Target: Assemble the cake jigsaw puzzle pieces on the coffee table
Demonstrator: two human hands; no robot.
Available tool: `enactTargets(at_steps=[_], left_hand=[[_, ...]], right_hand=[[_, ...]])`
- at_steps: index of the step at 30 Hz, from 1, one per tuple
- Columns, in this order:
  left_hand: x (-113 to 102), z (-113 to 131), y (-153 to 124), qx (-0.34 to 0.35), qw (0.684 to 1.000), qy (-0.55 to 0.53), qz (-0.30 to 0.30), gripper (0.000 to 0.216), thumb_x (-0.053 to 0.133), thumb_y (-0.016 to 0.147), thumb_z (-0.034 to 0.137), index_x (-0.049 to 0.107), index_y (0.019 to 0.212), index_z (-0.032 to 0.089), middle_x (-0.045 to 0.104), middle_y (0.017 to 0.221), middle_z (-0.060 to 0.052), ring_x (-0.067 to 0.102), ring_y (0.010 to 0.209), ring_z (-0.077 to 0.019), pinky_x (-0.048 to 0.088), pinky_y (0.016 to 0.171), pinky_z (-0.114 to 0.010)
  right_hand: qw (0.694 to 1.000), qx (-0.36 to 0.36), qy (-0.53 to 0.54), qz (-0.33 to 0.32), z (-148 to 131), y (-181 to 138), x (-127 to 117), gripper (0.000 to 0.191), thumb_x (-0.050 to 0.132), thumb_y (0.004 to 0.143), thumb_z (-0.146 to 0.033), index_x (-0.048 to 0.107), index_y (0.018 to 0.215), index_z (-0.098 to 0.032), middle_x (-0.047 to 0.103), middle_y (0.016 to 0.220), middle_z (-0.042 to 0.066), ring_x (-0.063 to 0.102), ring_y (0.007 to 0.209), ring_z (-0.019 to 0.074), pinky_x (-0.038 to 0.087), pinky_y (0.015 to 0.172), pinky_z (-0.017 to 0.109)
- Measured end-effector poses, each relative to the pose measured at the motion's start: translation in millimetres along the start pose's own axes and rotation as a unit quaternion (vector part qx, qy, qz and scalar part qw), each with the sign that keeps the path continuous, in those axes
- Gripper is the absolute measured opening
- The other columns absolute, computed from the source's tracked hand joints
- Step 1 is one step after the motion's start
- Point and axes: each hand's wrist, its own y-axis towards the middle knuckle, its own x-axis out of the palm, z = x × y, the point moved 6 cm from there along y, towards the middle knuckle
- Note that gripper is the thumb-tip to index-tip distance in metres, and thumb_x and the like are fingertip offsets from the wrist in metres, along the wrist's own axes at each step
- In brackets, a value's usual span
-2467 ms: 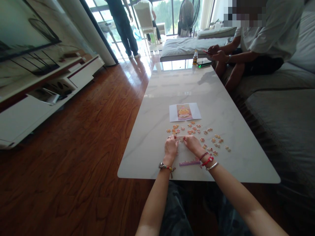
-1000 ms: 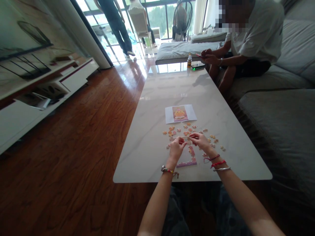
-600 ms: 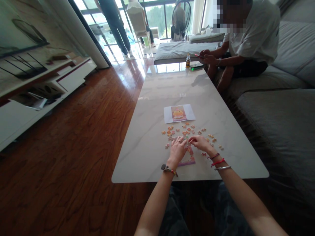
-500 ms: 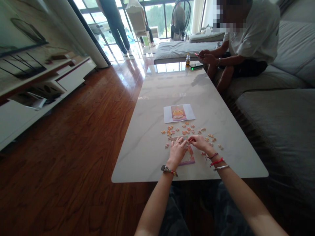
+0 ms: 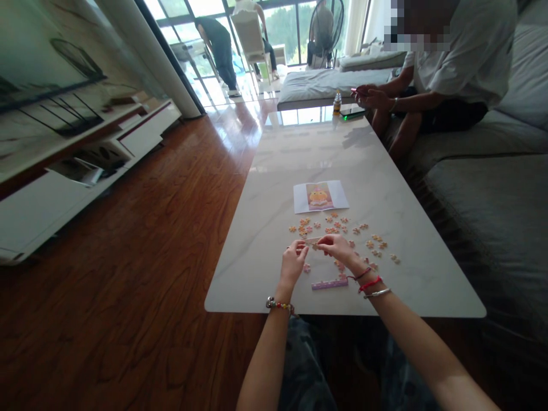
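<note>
My right hand (image 5: 337, 249) is closed in a pinch on a small puzzle piece (image 5: 315, 246), just below a joined strip of pieces (image 5: 313, 240). At the left end of that strip is my left hand (image 5: 293, 260), its fingers bent and a little apart, with nothing visible between them. Nearer to me lies a purple joined row of puzzle pieces (image 5: 329, 284), with pink joined pieces (image 5: 340, 268) running up from its right end, partly behind my right wrist. A single pink piece (image 5: 306, 267) lies below my left fingertips.
Loose orange and pink pieces (image 5: 337, 224) lie scattered beyond my hands, more pieces (image 5: 377, 244) to the right. Behind them is a picture sheet (image 5: 320, 196) on the white table (image 5: 257, 257). A bottle (image 5: 337, 104) and phone (image 5: 352, 113) stand at the far end, beside a seated person (image 5: 458, 68).
My left hand has lifted off the pieces and moved left, uncovering the middle of the puzzle. My right hand has shifted slightly left over the top strip. The view has turned slightly left.
</note>
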Motion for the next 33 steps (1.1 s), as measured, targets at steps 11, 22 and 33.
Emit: enactTargets(at_steps=[11, 22, 33], left_hand=[[0.8, -20.0, 22.8, -0.04, 0.993, 0.107, -0.017, 0.014, 0.046, 0.075, 0.015, 0.06, 0.077, 0.02, 0.066, 0.07, 0.001, 0.06, 0.066, -0.0094, 0.043, 0.059, -0.018], [9.8, -13.8, 27.1, -0.021, 0.98, 0.195, -0.013, 0.017, 0.044, 0.079, 0.019, 0.061, 0.083, 0.02, 0.065, 0.082, -0.005, 0.058, 0.075, -0.0131, 0.042, 0.067, -0.022], [7.6, -12.2, 24.1, 0.007, 0.965, 0.264, -0.013, 0.017, 0.042, 0.081, 0.02, 0.059, 0.083, 0.021, 0.063, 0.085, -0.004, 0.056, 0.078, -0.0125, 0.04, 0.069, -0.021]], right_hand=[[0.981, -0.006, -0.17, 0.095, -4.0, 4.2, 5.2, 0.017, 0.053, 0.074, -0.017, 0.065, 0.085, -0.015, 0.068, 0.084, 0.007, 0.061, 0.072, 0.0131, 0.045, 0.067, 0.022], [0.956, -0.074, -0.275, 0.073, -1.3, 1.1, 2.7, 0.017, 0.05, 0.078, -0.019, 0.065, 0.084, -0.014, 0.065, 0.084, 0.007, 0.058, 0.076, 0.0141, 0.042, 0.071, 0.023], [0.959, -0.082, -0.245, 0.119, 3.5, 0.1, -18.8, 0.016, 0.052, 0.073, -0.013, 0.065, 0.082, -0.016, 0.066, 0.082, 0.005, 0.06, 0.07, 0.0131, 0.045, 0.068, 0.023]])
